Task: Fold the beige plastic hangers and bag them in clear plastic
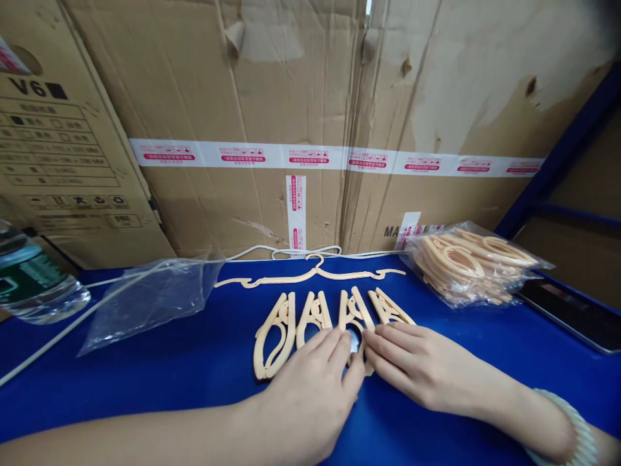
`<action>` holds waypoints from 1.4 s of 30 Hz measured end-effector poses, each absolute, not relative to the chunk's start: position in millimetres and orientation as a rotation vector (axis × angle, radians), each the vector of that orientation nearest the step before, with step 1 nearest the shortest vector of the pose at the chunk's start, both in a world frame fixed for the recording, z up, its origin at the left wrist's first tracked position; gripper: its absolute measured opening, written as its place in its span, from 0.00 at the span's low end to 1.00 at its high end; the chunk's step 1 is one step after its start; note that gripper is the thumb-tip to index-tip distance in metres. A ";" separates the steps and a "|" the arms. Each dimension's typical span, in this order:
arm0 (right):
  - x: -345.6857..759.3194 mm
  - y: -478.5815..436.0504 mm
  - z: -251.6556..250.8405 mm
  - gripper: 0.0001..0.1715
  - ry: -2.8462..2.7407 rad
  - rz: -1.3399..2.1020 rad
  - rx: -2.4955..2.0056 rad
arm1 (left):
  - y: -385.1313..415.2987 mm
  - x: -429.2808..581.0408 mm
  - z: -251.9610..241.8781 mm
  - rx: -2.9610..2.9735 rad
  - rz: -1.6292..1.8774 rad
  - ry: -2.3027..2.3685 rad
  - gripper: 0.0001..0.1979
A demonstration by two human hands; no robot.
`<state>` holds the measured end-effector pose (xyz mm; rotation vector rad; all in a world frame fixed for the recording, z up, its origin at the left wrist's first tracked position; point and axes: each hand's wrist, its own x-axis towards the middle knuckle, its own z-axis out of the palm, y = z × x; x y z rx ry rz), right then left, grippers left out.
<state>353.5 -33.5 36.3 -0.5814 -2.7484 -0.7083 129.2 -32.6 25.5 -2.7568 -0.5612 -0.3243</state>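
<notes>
Several cream folding hangers lie folded side by side on the blue tabletop (184,388). At the row's left end is one folded hanger (261,349), apart from both hands. My left hand (315,382) reaches over the lower part of the second hanger (313,314) and pinches the left side of the third folding hanger (358,307). My right hand (417,362) has its fingers closed at the right side of that same hanger and covers the lower part of the rightmost hanger (388,305). Behind the row lies an unfolded hanger (291,278), its hook pointing away.
A clear bag of folded hangers (460,259) sits at the right, by a dark phone (572,314). At the left are an empty clear plastic bag (150,304), a water bottle (39,278) and a white cable (58,349). Taped cardboard (242,207) stands behind.
</notes>
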 end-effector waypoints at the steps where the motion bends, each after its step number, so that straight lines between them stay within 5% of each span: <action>1: 353.7 -32.8 35.2 0.21 -2.747 -0.706 -0.578 | -32.2 129.5 24.9 -2.755 -0.333 -0.546 0.21; 11: 365.5 -28.7 46.0 0.19 -2.654 -0.467 -0.828 | -35.4 118.4 37.5 -2.934 -0.273 -0.698 0.26; 20: 382.3 -31.0 30.8 0.49 -2.714 0.000 -1.391 | -42.8 72.6 40.5 -2.949 -0.272 -0.966 0.35; 42: 320.2 -17.5 21.5 0.38 -2.685 0.244 -1.420 | -30.6 58.4 20.0 -2.894 -0.376 -1.370 0.33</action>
